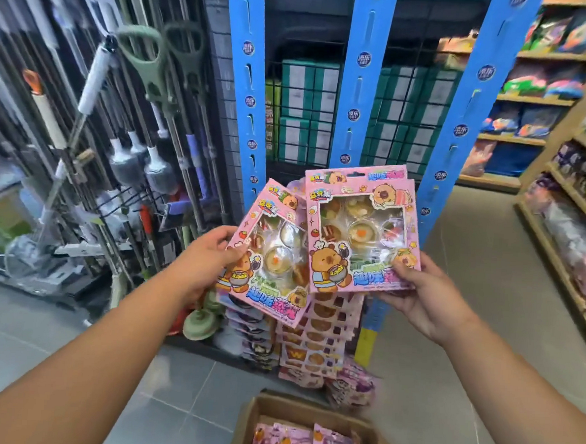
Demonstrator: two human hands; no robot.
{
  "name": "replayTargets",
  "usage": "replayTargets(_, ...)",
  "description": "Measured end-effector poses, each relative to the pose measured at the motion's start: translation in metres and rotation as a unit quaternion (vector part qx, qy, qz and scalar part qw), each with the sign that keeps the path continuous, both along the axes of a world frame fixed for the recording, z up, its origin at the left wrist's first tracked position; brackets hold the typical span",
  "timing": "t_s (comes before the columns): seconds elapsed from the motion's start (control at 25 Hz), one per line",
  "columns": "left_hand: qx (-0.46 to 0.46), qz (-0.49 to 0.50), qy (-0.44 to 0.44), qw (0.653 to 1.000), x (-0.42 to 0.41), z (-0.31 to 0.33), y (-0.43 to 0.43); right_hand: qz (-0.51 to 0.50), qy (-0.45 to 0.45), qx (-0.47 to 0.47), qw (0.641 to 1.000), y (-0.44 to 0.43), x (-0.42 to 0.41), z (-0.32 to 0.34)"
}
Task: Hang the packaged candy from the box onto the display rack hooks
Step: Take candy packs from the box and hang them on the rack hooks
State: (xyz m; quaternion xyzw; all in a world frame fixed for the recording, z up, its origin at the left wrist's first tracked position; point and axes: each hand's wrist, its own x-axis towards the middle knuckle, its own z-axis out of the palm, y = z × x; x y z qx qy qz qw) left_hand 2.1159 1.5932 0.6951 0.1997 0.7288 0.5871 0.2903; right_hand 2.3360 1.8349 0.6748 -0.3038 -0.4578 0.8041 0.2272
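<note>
My left hand (210, 254) pinches a tilted pink candy pack (268, 258) by its left edge. My right hand (424, 298) grips a second pack (359, 229) at its bottom right corner, with another pack's top showing just behind it. I hold both in front of the blue display rack (362, 71), above hanging packs (316, 329). The cardboard box (254, 415) sits on the floor (446, 385) below, with packets (305, 442) inside.

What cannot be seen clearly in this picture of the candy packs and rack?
Head view:
1. Hooks of the rack: hidden behind the candy packs.
2. Box: cut off by the bottom edge, so its contents are partly unseen.
3. Shelf goods on the right: blurred.
</note>
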Motion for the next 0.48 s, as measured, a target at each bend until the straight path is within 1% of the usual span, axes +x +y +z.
replayTargets(0.2,-0.042,-0.050,0.089,0.994,-0.026,0.021,0.016,-0.043,0.028,0.034,0.998,0.009,-0.027,0.037)
replayTargets(0.48,-0.073,-0.106,0.125,0.984,-0.063,0.033,0.024,-0.065,0.032,0.038,0.997,-0.002,-0.062,0.045)
